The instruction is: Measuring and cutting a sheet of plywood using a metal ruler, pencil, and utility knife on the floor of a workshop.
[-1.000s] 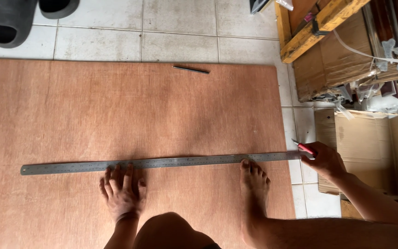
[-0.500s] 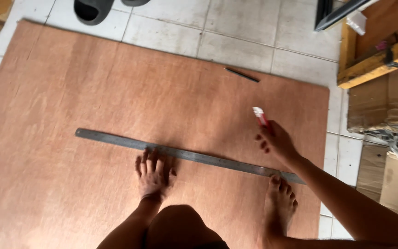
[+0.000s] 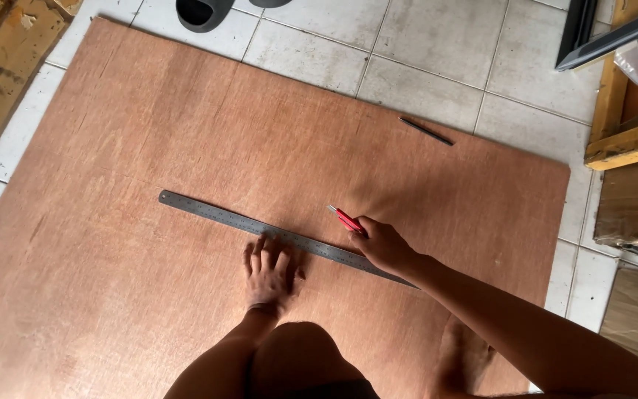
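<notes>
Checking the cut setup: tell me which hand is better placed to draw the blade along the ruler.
Right. The right hand already grips the red cutter against the steel ruler; the left hand lies flat on the ruler, pinning it to the plywood sheet.

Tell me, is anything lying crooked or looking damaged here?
Nothing looks damaged. The ruler lies slanted across the board, but the left hand presses it flat while the right hand holds a red knife at its edge.
</notes>
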